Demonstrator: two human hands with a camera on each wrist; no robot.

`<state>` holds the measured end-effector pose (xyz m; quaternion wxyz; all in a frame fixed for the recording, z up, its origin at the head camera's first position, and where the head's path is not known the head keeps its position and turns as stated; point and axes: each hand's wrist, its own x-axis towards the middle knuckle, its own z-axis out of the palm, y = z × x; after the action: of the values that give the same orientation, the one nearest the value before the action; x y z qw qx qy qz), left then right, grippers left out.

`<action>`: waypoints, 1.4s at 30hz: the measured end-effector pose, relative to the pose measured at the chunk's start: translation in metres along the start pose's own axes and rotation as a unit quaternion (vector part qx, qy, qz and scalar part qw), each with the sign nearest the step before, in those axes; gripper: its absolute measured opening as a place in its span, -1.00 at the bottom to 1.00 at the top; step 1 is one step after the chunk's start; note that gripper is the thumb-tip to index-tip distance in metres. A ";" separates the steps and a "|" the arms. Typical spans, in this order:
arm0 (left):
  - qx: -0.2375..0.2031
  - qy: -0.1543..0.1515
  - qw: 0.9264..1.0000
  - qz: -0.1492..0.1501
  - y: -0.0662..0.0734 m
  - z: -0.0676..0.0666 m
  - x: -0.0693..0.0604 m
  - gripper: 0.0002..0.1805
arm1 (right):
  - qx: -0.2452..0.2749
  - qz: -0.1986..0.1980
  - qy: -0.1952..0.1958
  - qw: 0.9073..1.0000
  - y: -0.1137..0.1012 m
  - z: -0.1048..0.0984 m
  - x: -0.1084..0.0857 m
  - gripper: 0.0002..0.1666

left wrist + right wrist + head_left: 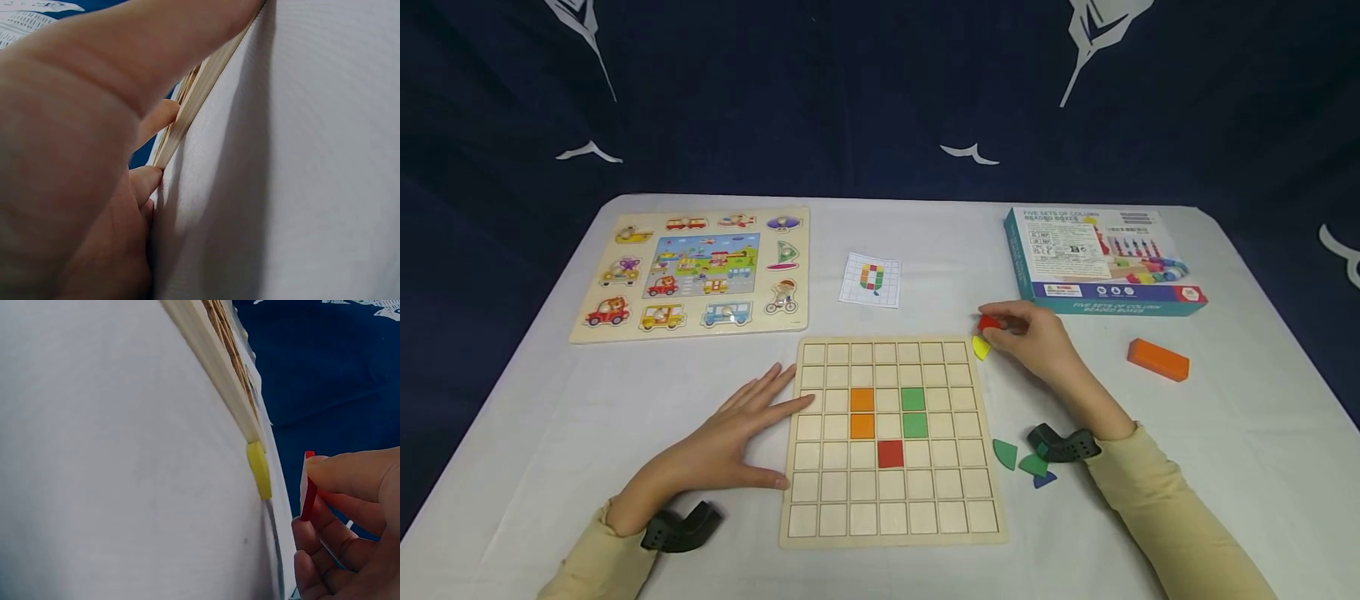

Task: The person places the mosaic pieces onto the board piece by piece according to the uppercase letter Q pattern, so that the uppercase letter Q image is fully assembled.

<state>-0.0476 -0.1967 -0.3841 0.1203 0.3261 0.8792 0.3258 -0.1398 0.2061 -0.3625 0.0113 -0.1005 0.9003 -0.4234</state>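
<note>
Right hand (1033,340) pinches the red piece (988,322), near the yellow piece (981,347) by the board's (892,517) far right corner. Left hand (730,440) is spread, touching the board's left edge.

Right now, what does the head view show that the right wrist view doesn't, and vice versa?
Only the head view: the pattern card, left hand, orange block and colored tiles set in the board.
Only the right wrist view: the red piece edge-on, and the side of the yellow piece up close.
Both: the right hand pinching the red piece, the yellow piece, and at least part of the board.
</note>
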 end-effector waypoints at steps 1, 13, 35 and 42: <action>0.000 0.000 1.000 0.000 0.000 0.000 0.000 0.07 | 0.001 -0.002 0.000 1.000 -0.002 -0.001 0.000 -0.65; -0.003 -0.003 1.000 -0.007 0.000 0.000 0.000 0.08 | 0.022 -0.089 0.000 0.996 -0.040 0.000 0.000 -0.62; 0.008 -0.004 1.000 -0.004 0.000 0.000 0.001 0.07 | 0.066 -0.126 -0.093 0.985 -0.071 0.066 -0.010 -0.68; 0.004 -0.003 1.000 -0.002 0.000 -0.001 0.000 0.07 | 0.063 -0.123 -0.111 0.984 -0.069 0.075 -0.011 -0.66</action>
<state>-0.0482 -0.1971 -0.3834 0.1222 0.3253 0.8810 0.3210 -0.1094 0.1081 -0.3582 0.0652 -0.2564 0.8458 -0.4633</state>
